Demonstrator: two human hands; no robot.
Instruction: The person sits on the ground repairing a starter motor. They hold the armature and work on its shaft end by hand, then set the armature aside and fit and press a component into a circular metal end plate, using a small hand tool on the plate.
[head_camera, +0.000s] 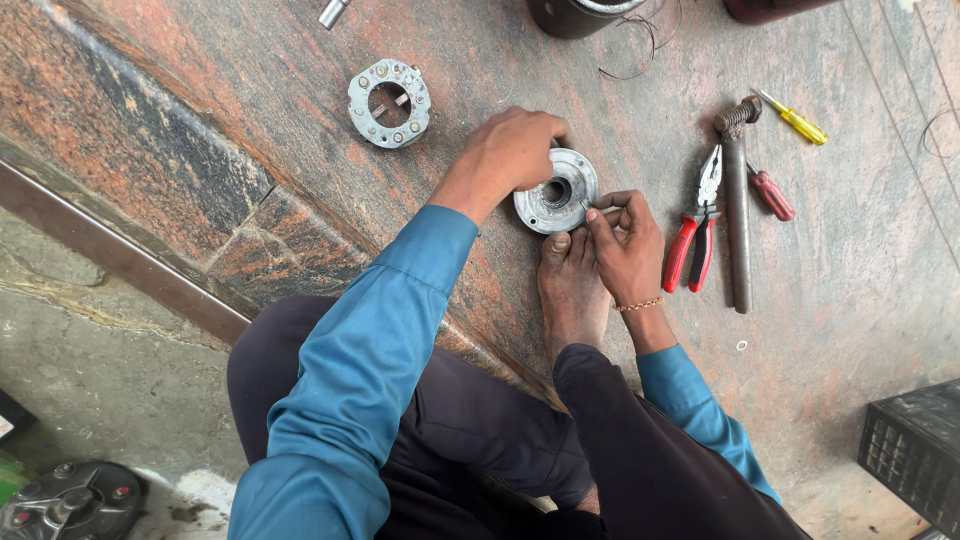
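Note:
A round grey metal housing (556, 192) with a centre hole lies on the reddish stone floor, and my bare foot (570, 290) braces it from below. My left hand (510, 150) grips its upper left rim. My right hand (625, 245) pinches a small thin metal piece (600, 211) against the housing's right edge; I cannot make out what the piece is. A second round metal plate (390, 103) with a cross-shaped opening lies apart to the upper left.
Red-handled pliers (693, 235), a long hammer (738, 205), a red screwdriver (772, 194) and a yellow screwdriver (795, 120) lie to the right. A small washer (741, 346) sits below them. A black crate (915, 450) stands at lower right, dark cylinders along the top edge.

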